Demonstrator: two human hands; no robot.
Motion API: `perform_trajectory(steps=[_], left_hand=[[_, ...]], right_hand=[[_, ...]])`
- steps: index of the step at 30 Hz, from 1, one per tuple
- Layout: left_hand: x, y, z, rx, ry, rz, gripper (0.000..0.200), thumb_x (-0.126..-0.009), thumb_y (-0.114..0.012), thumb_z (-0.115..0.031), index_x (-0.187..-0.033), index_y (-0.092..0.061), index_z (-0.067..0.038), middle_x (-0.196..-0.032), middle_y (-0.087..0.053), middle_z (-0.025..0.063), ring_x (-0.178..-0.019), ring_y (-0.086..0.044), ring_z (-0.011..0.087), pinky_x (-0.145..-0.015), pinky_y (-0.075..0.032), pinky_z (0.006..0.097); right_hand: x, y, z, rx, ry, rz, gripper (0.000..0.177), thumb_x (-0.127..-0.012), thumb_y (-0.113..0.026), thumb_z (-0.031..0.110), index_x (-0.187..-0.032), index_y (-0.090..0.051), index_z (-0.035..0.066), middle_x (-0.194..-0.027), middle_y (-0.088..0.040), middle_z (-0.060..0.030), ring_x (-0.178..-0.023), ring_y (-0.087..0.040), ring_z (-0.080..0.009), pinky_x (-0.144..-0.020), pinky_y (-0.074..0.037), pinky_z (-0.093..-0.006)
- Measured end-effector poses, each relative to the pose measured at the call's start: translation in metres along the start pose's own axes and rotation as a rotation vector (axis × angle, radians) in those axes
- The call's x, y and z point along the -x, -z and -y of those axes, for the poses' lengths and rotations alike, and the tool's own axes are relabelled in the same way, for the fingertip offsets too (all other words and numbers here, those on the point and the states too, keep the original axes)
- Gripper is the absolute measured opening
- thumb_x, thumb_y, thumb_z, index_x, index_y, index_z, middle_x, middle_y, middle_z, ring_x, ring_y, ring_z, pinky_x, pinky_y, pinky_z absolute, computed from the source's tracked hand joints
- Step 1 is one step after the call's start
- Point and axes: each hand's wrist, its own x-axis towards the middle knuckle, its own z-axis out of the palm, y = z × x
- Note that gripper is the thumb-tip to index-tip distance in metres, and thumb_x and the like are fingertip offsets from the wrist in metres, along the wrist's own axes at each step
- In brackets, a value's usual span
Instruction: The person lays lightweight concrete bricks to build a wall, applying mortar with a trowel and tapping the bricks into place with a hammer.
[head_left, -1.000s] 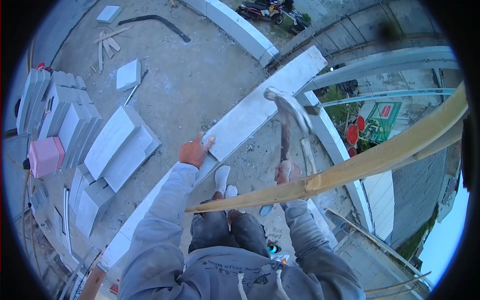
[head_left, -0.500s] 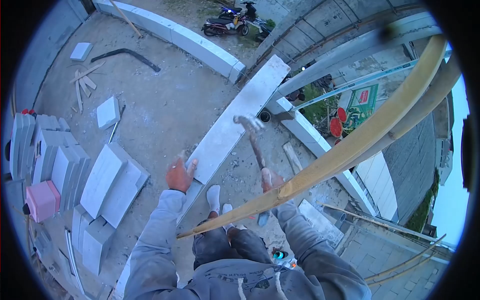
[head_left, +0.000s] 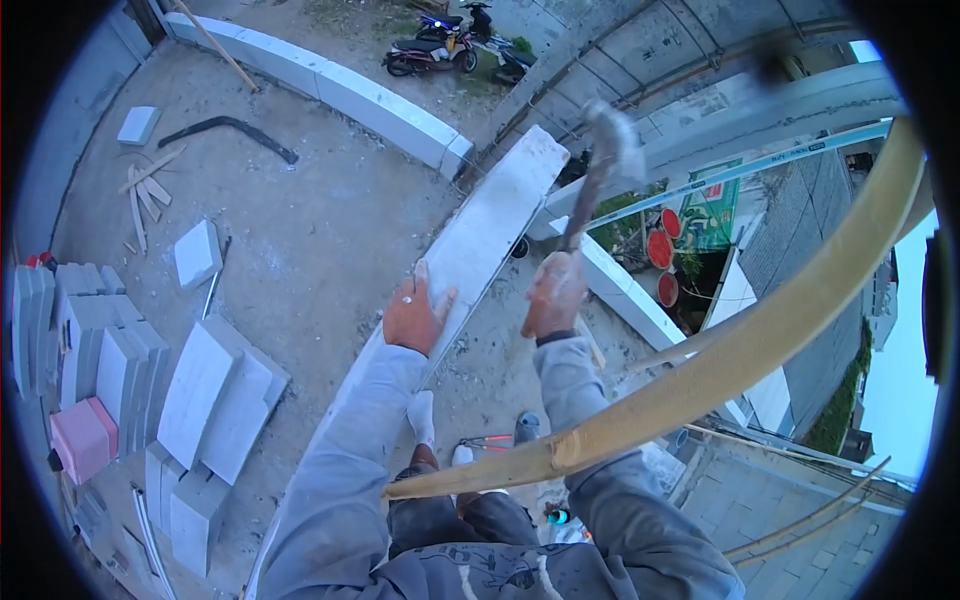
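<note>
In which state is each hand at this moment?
Left hand: open, resting on the white block.
Right hand: closed, holding the hammer.

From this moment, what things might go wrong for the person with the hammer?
The hammer in the right hand might go astray and hit the left hand on the white block. The bamboo pole, crossing in front of the right sleeve, might obstruct that arm.

Head-worn view, through which I look forward and steeply down from above the sweatshirt (head_left: 500, 572) (a wide, round field with dark margins); the left hand (head_left: 412, 318) and right hand (head_left: 556, 296) lie mid-field, motorbikes (head_left: 428, 57) far, block stacks (head_left: 122, 365) left, sky (head_left: 908, 340) right.
</note>
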Motion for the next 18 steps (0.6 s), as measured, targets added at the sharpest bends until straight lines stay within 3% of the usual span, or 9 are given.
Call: perform_trajectory(steps=[2, 3, 5, 10, 12, 13, 15, 16, 18], left_hand=[[0.009, -0.002, 0.001, -0.028, -0.034, -0.003, 0.069, -0.084, -0.051, -0.051, -0.134, -0.035, -0.007, -0.107, -0.055, 0.0179, -0.092, -0.057, 0.0349, -0.076, -0.047, 0.0426], [0.011, 0.002, -0.002, 0.004, -0.011, 0.025, 0.069, -0.083, -0.052, -0.051, -0.133, -0.036, -0.005, -0.109, -0.055, 0.0184, -0.094, -0.057, 0.0344, -0.079, -0.047, 0.0424], [0.003, 0.008, -0.005, 0.033, -0.002, 0.028, 0.070, -0.083, -0.053, -0.051, -0.132, -0.037, -0.004, -0.111, -0.054, 0.0188, -0.096, -0.056, 0.0340, -0.081, -0.046, 0.0422], [0.005, 0.008, -0.005, 0.008, 0.033, 0.107, 0.071, -0.083, -0.052, -0.052, -0.133, -0.036, -0.004, -0.116, -0.053, 0.0186, -0.102, -0.055, 0.0328, -0.083, -0.046, 0.0416], [0.003, 0.011, -0.007, 0.010, 0.031, 0.111, 0.072, -0.083, -0.051, -0.052, -0.133, -0.036, -0.004, -0.116, -0.053, 0.0186, -0.102, -0.055, 0.0329, -0.084, -0.046, 0.0412], [0.005, 0.010, -0.006, 0.012, 0.033, 0.124, 0.072, -0.083, -0.051, -0.053, -0.134, -0.035, -0.004, -0.117, -0.052, 0.0186, -0.103, -0.055, 0.0330, -0.085, -0.045, 0.0408], [0.007, -0.001, 0.001, -0.020, 0.009, 0.060, 0.072, -0.083, -0.050, -0.054, -0.135, -0.034, -0.007, -0.112, -0.054, 0.0166, -0.097, -0.057, 0.0319, -0.080, -0.047, 0.0411], [0.006, -0.006, 0.004, -0.047, -0.026, -0.008, 0.072, -0.083, -0.050, -0.056, -0.135, -0.033, -0.010, -0.106, -0.056, 0.0147, -0.091, -0.060, 0.0309, -0.074, -0.049, 0.0414], [0.005, -0.004, 0.003, -0.058, -0.009, 0.012, 0.072, -0.083, -0.050, -0.056, -0.135, -0.034, -0.010, -0.107, -0.056, 0.0148, -0.091, -0.060, 0.0312, -0.075, -0.049, 0.0416]], right_hand=[[0.011, -0.020, -0.052, 0.421, -0.171, -0.071, 0.044, -0.094, -0.036, 0.041, -0.080, -0.050, 0.002, -0.055, -0.047, -0.0056, -0.045, -0.051, -0.0151, -0.041, -0.040, -0.0298], [0.019, -0.019, -0.056, 0.427, -0.185, -0.069, 0.044, -0.094, -0.036, 0.041, -0.080, -0.050, 0.002, -0.055, -0.047, -0.0056, -0.045, -0.051, -0.0151, -0.041, -0.040, -0.0298], [0.019, -0.020, -0.048, 0.143, -0.702, 0.077, 0.052, -0.093, -0.033, 0.052, -0.076, -0.047, 0.004, -0.054, -0.045, -0.0035, -0.038, -0.045, -0.0147, -0.036, -0.038, -0.0303], [0.018, -0.005, -0.024, -0.078, -0.628, 0.051, 0.051, -0.092, -0.034, 0.051, -0.072, -0.046, 0.006, -0.054, -0.043, -0.0016, -0.036, -0.043, -0.0130, -0.034, -0.037, -0.0278], [0.005, 0.001, 0.004, -0.193, -0.444, -0.008, 0.048, -0.093, -0.035, 0.049, -0.074, -0.045, 0.006, -0.056, -0.045, -0.0011, -0.039, -0.044, -0.0115, -0.036, -0.038, -0.0261], [-0.001, 0.004, 0.014, -0.193, -0.449, -0.001, 0.048, -0.093, -0.035, 0.049, -0.074, -0.045, 0.006, -0.056, -0.045, -0.0011, -0.039, -0.044, -0.0115, -0.036, -0.038, -0.0261], [-0.013, 0.004, 0.026, -0.258, -0.149, -0.086, 0.038, -0.095, -0.035, 0.037, -0.079, -0.045, 0.004, -0.058, -0.045, -0.0023, -0.045, -0.045, -0.0104, -0.041, -0.038, -0.0262], [-0.012, -0.001, 0.019, -0.259, -0.148, -0.080, 0.038, -0.095, -0.035, 0.037, -0.079, -0.045, 0.004, -0.058, -0.045, -0.0023, -0.045, -0.045, -0.0104, -0.041, -0.038, -0.0262], [-0.005, -0.014, -0.026, -0.006, -0.154, -0.198, 0.037, -0.095, -0.033, 0.035, -0.088, -0.047, 0.001, -0.059, -0.046, -0.0046, -0.046, -0.047, -0.0150, -0.044, -0.039, -0.0291]])
